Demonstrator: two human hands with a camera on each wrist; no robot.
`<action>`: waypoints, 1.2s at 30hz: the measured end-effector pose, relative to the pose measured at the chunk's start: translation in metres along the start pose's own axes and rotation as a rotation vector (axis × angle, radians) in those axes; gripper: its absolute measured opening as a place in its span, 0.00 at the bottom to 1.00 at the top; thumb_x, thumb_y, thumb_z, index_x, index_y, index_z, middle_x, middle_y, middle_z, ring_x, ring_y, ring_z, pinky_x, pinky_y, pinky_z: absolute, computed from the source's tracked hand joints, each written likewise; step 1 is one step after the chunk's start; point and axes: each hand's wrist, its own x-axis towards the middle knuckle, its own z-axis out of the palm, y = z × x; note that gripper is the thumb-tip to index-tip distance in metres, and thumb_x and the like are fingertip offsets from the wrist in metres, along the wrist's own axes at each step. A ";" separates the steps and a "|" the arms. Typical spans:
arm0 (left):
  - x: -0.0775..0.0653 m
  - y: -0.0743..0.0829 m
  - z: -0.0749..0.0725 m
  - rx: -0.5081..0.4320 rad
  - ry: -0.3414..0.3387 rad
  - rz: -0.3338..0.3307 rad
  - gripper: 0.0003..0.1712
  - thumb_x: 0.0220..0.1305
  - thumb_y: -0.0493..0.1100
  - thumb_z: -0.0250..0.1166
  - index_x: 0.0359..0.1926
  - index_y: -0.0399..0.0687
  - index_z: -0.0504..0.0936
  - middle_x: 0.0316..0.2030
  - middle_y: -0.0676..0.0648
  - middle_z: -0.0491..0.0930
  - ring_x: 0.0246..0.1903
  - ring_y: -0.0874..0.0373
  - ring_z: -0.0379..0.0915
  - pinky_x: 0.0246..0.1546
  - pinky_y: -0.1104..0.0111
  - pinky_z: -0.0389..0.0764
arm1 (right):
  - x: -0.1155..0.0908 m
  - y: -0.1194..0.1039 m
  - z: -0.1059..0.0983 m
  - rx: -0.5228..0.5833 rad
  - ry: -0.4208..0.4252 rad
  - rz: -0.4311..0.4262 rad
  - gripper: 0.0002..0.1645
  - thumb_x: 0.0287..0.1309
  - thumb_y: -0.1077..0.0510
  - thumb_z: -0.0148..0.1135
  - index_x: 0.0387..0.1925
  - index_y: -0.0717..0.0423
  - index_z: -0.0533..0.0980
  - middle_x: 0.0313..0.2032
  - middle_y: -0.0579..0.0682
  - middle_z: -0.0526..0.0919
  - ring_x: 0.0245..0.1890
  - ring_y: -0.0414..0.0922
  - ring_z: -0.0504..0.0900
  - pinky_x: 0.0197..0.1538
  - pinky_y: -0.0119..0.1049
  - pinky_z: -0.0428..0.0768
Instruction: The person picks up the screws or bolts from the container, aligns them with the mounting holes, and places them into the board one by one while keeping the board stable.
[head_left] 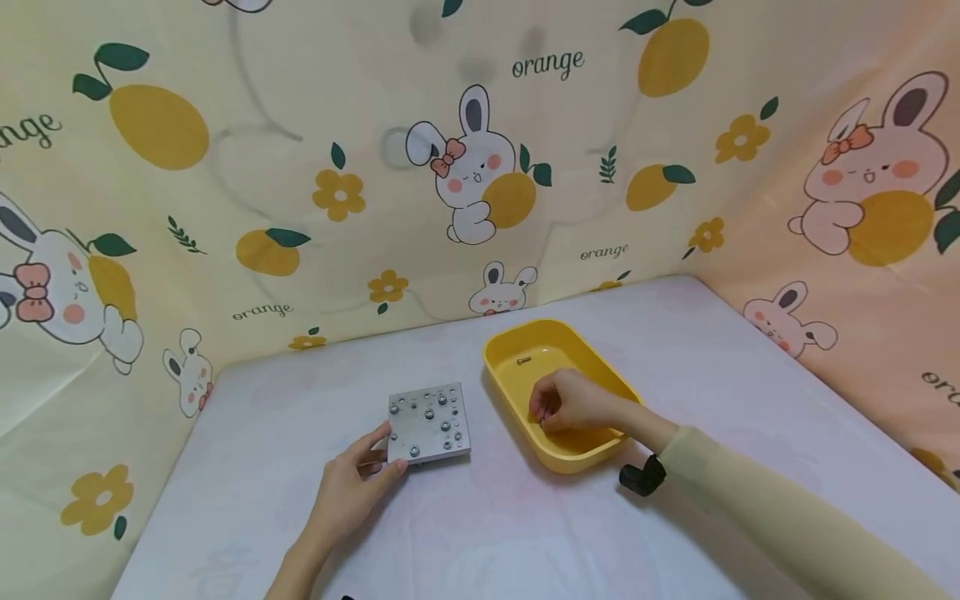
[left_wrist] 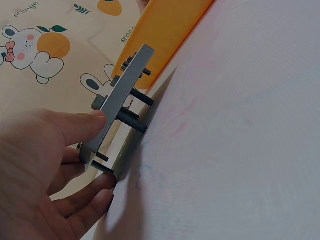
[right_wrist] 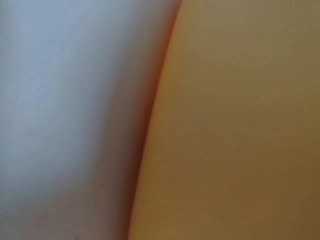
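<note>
My left hand (head_left: pixel 352 483) grips the left edge of a square silver metal plate (head_left: pixel 427 437), thumb on its top. Several socket-head screws (head_left: pixel 430 413) stand in the plate's holes. In the left wrist view the plate (left_wrist: pixel 117 107) is seen edge-on, with threaded screw shanks (left_wrist: pixel 131 123) sticking out of its underside above the table. Reaching into a yellow plastic tray (head_left: pixel 517 417), my right hand (head_left: pixel 573 402) pinches a small metal piece (head_left: pixel 542 422), mostly hidden by the fingertips. A small screw (head_left: pixel 523 361) lies farther back on the tray floor.
The tray stands just right of the plate on a white-covered table (head_left: pixel 480 533). A printed cloth (head_left: pixel 337 275) hangs behind the table and along its sides. A black wrist camera (head_left: pixel 642 477) sits under the right wrist, and its view shows only the tray's blurred side (right_wrist: pixel 230 125).
</note>
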 end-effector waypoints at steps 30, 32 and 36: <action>0.000 -0.007 -0.001 -0.026 0.004 0.007 0.37 0.57 0.45 0.75 0.67 0.51 0.73 0.62 0.48 0.74 0.49 0.54 0.78 0.51 0.64 0.81 | 0.002 -0.012 -0.009 0.076 0.358 0.079 0.11 0.46 0.71 0.74 0.32 0.59 0.81 0.29 0.48 0.83 0.32 0.46 0.81 0.36 0.35 0.83; 0.000 -0.007 -0.002 -0.027 0.002 0.003 0.37 0.57 0.45 0.75 0.67 0.52 0.73 0.61 0.48 0.74 0.50 0.54 0.78 0.51 0.64 0.80 | 0.001 -0.021 -0.010 0.102 0.409 0.086 0.11 0.46 0.70 0.75 0.32 0.59 0.82 0.30 0.49 0.83 0.32 0.46 0.81 0.36 0.34 0.83; 0.002 -0.008 -0.002 -0.030 0.003 0.011 0.37 0.57 0.46 0.75 0.67 0.52 0.73 0.61 0.49 0.75 0.50 0.54 0.78 0.51 0.64 0.80 | 0.002 -0.046 -0.010 0.236 0.492 0.102 0.11 0.48 0.68 0.75 0.35 0.61 0.82 0.33 0.53 0.85 0.34 0.49 0.83 0.38 0.35 0.85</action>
